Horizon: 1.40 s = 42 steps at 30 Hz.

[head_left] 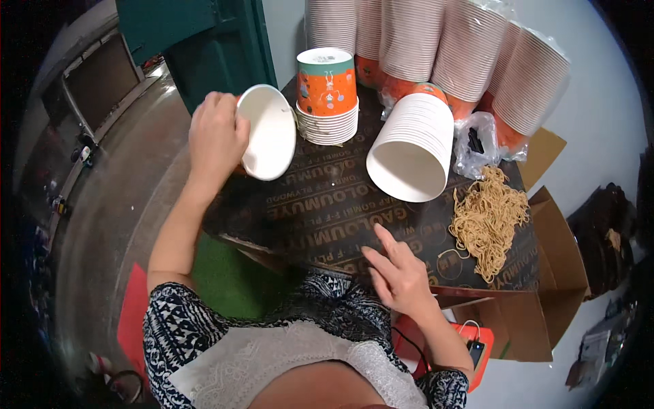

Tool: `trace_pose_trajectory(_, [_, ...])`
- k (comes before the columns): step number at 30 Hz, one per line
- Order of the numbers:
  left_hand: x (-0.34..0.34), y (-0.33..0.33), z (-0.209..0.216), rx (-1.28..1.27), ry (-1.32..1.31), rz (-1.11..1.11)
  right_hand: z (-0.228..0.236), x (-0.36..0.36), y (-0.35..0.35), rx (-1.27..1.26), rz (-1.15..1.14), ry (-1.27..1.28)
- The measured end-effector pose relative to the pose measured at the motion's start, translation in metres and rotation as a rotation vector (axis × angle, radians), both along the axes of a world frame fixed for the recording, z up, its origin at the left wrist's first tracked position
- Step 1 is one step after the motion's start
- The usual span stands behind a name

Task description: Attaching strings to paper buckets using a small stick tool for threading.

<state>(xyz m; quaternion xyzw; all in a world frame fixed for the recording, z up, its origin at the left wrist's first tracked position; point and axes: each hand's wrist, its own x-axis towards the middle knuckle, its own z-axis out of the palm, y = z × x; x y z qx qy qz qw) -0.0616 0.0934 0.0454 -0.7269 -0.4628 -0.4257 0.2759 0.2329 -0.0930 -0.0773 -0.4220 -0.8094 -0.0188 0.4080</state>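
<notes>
1. The paper cup (269, 133) is wide and tapered, with a smooth, matt white inside and a round, pale-edged rim; a sliver of orange outer wall shows low down by the wrist; it is tilted on its side at the bench's left edge, its mouth turned toward the right.
2. The left hand (219, 133) grips this cup by its outer wall, fingers curled on the far side; the right hand (402, 276) is open and holds nothing that shows, its fingers loosely spread near the front edge; whether it touches the bench I cannot tell.
3. The bench (320, 211) has a dark brown, slightly glossy board top, printed with paler lettering.
4. Toward the back left corner stands an upside-down stack of cups (327, 85); orange wall, green band, small printed figures, white rims ridged in close rings.
5. Right of it a second stack (412, 146) lies on its side, its round white mouth facing the front edge.
6. Along the back edge rise tall wrapped stacks (409, 41), finely ribbed, in clear, crinkled plastic; a crumpled clear bag (475, 143) sits before them.
7. By the right edge lies a heap of tan string (487, 221), thin, tangled and curly.
</notes>
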Motion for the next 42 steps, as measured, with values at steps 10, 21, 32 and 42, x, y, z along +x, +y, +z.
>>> trace_pose_trajectory(10, [0.040, 0.159, 0.047, 0.469, 0.515, 0.288, -0.039, 0.057, -0.026, -0.024, -0.206, 0.185])
trace_pose_trajectory(21, [0.160, 0.200, 0.011, 0.572, 0.706, -0.081, -0.054, 0.062, -0.019, -0.001, -0.272, 0.290])
trace_pose_trajectory(32, [0.148, 0.118, -0.061, 0.051, 0.326, -0.618, -0.044, 0.068, -0.029, -0.381, -0.294, 0.599])
trace_pose_trajectory(42, [0.168, 0.042, -0.139, -0.298, -0.431, -0.817, -0.018, 0.084, 0.071, 0.001, -0.530, 0.409])
